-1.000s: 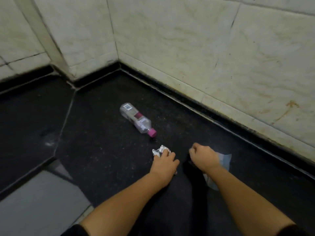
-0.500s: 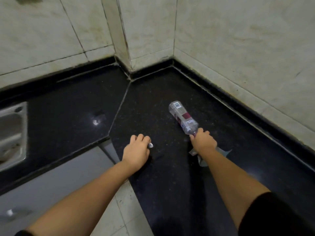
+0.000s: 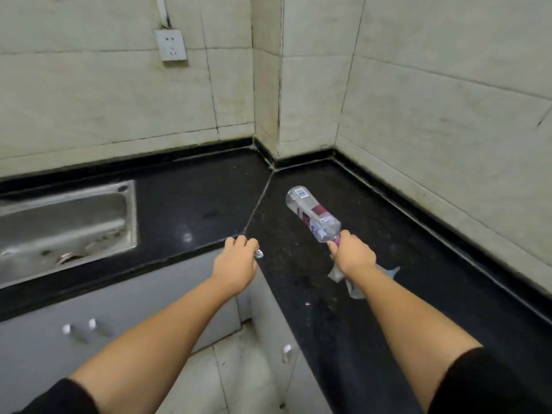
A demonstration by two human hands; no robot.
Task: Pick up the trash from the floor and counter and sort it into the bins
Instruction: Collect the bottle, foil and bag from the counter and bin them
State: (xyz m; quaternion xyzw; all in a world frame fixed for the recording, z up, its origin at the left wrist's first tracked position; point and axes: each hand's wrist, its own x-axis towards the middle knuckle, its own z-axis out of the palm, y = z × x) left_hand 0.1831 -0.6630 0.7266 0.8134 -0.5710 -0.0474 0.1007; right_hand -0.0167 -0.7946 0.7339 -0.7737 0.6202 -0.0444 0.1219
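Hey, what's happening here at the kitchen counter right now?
A person is clearing trash off a black counter. The right hand grips a clear plastic bottle at its pink-capped neck and also holds a pale wrapper, which hangs beneath it. The left hand is closed around a small crumpled foil ball. A steel sink sits to the left. No bins are in view.

On the counter (image 3: 388, 264) I see the sink (image 3: 68, 222) at nine o'clock, the bottle (image 3: 312, 213) at one, the socket (image 3: 171, 44) above.
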